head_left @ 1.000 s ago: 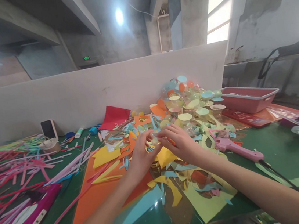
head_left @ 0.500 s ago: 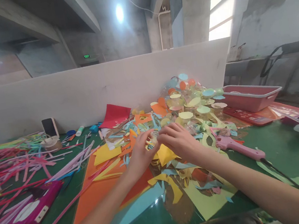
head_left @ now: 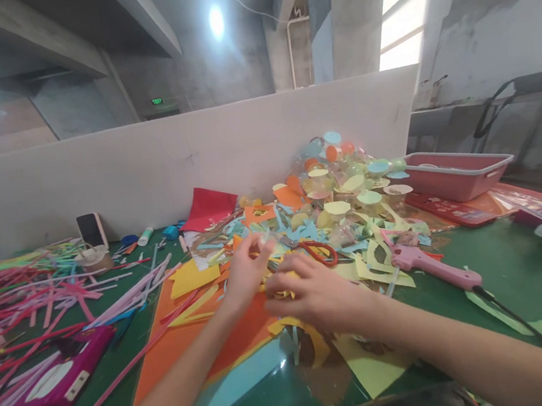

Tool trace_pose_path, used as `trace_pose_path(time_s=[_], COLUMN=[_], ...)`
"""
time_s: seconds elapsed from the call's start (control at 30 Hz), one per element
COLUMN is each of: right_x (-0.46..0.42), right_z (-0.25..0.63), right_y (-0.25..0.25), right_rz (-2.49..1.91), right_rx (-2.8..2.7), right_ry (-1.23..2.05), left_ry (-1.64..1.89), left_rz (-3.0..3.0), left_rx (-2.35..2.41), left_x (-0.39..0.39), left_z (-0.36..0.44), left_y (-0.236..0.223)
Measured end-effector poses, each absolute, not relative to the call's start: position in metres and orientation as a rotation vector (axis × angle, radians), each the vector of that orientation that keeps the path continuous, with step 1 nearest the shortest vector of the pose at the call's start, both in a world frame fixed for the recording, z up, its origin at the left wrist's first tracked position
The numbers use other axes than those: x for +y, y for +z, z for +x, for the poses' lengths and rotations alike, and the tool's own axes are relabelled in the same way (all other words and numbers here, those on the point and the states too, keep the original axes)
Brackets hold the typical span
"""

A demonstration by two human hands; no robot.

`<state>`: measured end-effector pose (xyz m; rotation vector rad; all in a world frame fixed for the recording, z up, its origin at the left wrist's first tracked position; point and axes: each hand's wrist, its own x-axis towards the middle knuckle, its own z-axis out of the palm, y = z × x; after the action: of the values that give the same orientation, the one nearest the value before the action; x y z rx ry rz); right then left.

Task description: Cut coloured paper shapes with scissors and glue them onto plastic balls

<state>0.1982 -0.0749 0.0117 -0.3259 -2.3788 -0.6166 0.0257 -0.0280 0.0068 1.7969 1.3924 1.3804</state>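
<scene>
My left hand [head_left: 245,270] is raised a little over the paper scraps. Its fingertips are pinched on a small pale piece that I cannot make out. My right hand [head_left: 311,295] lies lower and nearer to me, palm down. Its fingers are curled round a yellow paper scrap [head_left: 284,293] on the pile of cut paper. Red-handled scissors [head_left: 321,251] lie just beyond the right hand. A large orange sheet [head_left: 181,350] is under my left forearm.
A heap of clear cups with coloured paper lids [head_left: 343,183] stands behind the scraps. To the right are a pink glue gun [head_left: 431,266] and a pink basket [head_left: 453,174]. On the left lie pink strips [head_left: 37,303], a magenta case [head_left: 58,379], a phone [head_left: 89,230] and a tape roll [head_left: 90,260].
My right hand has drawn back from the left hand toward me and down onto the yellow scraps, uncovering the red scissors. My left hand stayed about where it was, still pinched.
</scene>
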Motion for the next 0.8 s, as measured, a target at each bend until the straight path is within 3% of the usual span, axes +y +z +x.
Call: trace_pose_path(time_s=[0.13, 0.3, 0.5, 0.63, 0.8], right_x=[-0.09, -0.075, -0.077, -0.088, -0.099], right_z=[0.184, 0.204, 0.283, 0.355, 0.406], right_y=[0.015, 0.017, 0.029, 0.028, 0.0], right_rz=[-0.205, -0.607, -0.942, -1.23, -1.591], right_rx=[-2.455, -2.433, -2.47, -2.198, -2.039], right_ry=[-0.556, -0.501, -0.542, -0.664, -0.333], left_ry=[1.561, 1.591, 1.559, 1.558, 1.505], left_rz=[1.802, 1.837, 2.001, 2.057, 2.096], left_rx=[1.381, 1.306, 1.201, 1.146, 1.202], left_x=[-0.02, -0.018, -0.019, -0.018, -0.022], left_z=[0.014, 0.016, 0.02, 0.02, 0.025], left_y=[0.01, 0.005, 0.0, -0.003, -0.003])
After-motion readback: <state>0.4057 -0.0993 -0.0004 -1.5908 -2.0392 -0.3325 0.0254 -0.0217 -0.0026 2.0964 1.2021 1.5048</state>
